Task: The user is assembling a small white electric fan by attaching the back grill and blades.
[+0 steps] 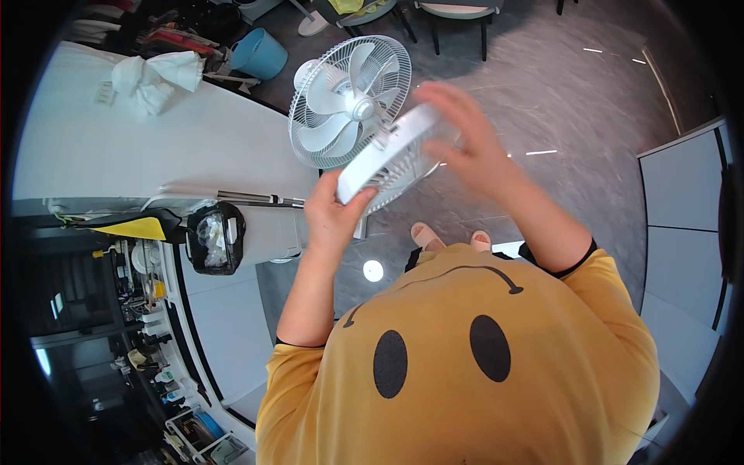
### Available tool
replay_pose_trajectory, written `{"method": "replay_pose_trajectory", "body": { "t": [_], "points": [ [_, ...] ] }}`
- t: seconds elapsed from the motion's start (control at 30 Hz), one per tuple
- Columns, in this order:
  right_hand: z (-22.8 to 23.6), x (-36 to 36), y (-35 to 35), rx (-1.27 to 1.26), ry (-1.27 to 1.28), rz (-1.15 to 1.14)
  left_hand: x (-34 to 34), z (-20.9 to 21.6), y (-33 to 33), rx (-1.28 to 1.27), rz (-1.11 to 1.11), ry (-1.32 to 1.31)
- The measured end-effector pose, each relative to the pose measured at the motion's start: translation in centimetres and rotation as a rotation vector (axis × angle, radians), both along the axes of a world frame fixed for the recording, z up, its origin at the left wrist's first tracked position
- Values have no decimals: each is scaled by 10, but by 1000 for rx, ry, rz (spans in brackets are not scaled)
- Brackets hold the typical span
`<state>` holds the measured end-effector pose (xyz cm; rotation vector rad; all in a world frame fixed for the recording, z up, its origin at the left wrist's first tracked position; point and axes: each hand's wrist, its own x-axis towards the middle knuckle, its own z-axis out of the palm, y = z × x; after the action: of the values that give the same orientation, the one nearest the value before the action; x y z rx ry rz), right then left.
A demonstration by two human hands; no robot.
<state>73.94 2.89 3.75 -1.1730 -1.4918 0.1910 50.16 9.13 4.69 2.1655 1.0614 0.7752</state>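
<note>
A white fan grille [399,177] with a thick rim is tilted on edge in front of me. My left hand [335,209] grips the lower left end of its rim, thumb on one side and fingers on the other. By the rim's upper right end, my right hand [465,143] has its fingers stretched out and apart; motion blurs it, and whether it touches the rim is hard to see. Just beyond the grille stands a white electric fan [358,105], its blades bare toward me and its rear wire cage behind them. The grille hides the fan's lower part.
On the left is a white counter [240,147] bearing a knotted white bag [155,81]. A black bin [215,239] with a liner hangs at its near side. A blue bucket [260,54] and chairs [459,11] stand farther off. White cabinets [682,194] line the right.
</note>
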Motion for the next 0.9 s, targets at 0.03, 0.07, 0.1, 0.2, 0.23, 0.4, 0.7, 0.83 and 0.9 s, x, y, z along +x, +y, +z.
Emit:
{"method": "replay_pose_trajectory", "body": {
  "t": [0.03, 0.07, 0.1, 0.2, 0.23, 0.4, 0.7, 0.83, 0.9],
  "points": [
    [-11, 7, 10, -6, -2, -1, -5, -3, 12, -36, 27, -29],
    [-26, 15, 22, -81, 149, -48, -9, -5, 22, -72, 55, -59],
    [-41, 23, 34, -155, 298, -96, -12, -7, 30, -77, 52, -66],
    [-107, 48, 71, -303, 695, -169, -12, -12, 60, -145, 0, -242],
    [-119, 54, 77, -309, 689, -181, -14, -11, 66, -140, 16, -195],
    [-192, 62, 115, -835, 1341, -259, -8, -16, 96, -260, 1, -286],
    [-246, 22, 181, -860, 1818, 125, 8, -19, 118, -85, 120, -195],
    [-270, 21, 209, -840, 1916, 314, 23, -20, 117, -56, 221, -121],
    [-263, 15, 221, -858, 1989, 336, 27, -13, 113, -29, 270, -73]
  ]
}}
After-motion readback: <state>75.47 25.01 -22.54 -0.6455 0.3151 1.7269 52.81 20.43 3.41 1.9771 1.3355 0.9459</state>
